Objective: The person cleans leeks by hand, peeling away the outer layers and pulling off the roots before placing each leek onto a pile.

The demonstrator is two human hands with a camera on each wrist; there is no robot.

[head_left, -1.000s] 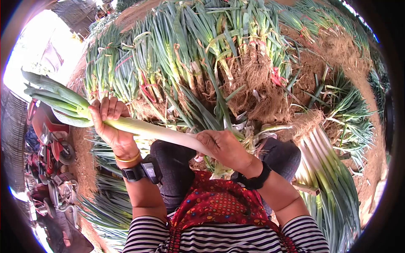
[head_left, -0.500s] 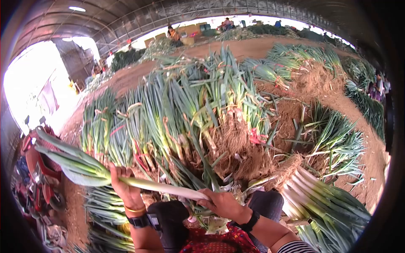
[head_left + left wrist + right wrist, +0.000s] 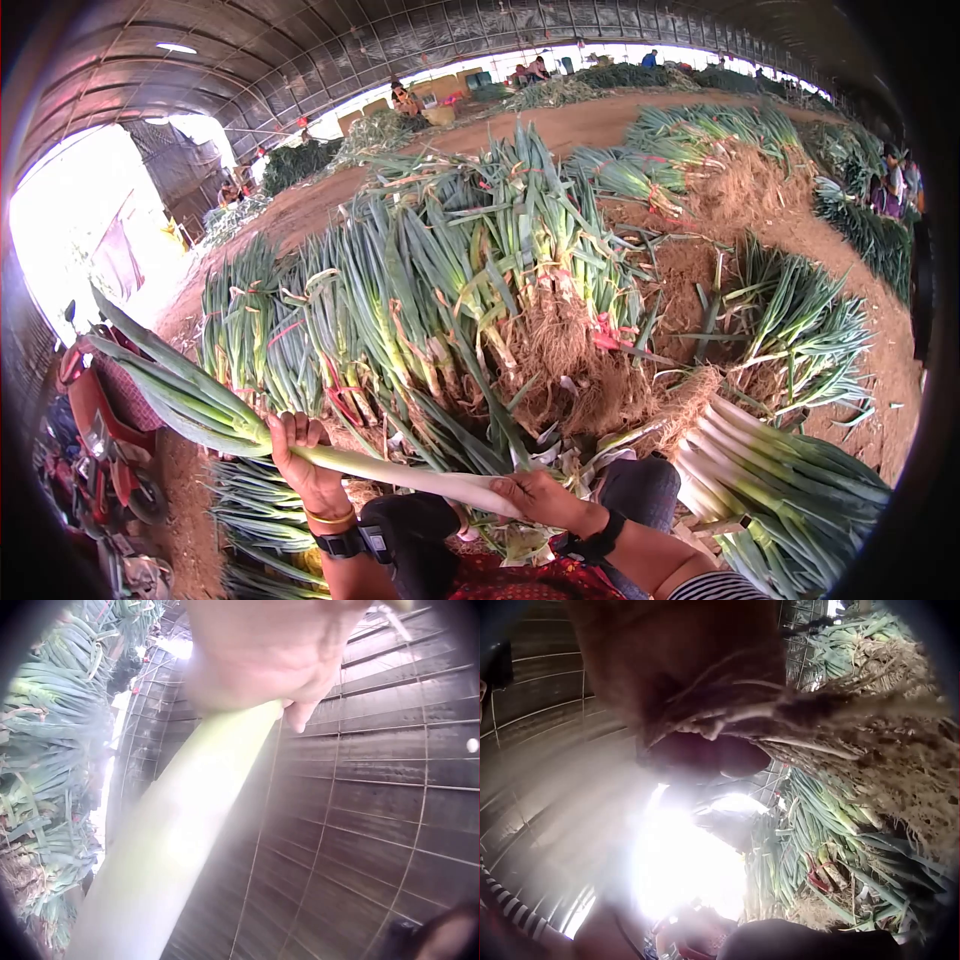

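Observation:
A long green onion (image 3: 400, 470) stretches between both hands above the person's knees, its green leaves (image 3: 190, 395) fanned out to the upper left. My left hand (image 3: 307, 465) grips it where the leaves meet the pale stalk. In the left wrist view, the white stalk (image 3: 172, 832) runs down from the left hand (image 3: 262, 660). My right hand (image 3: 548, 500) holds the white lower end, fingers curled round it. Stringy roots (image 3: 885, 757) spread out beside the right hand (image 3: 675, 660) in the right wrist view, where shadow darkens the fingers.
Tied bundles of green onions (image 3: 400, 290) stand in front, roots down. A pile of white-stalked green onions (image 3: 770, 480) lies at the right, another stack (image 3: 265, 510) at the left. Red motorbikes (image 3: 105, 430) are parked at the far left. People (image 3: 403, 100) sit farther back.
The head view has tilted up, showing the roof and background. Both hands keep their hold on the green onion, which stays slanted with its leaves to the upper left.

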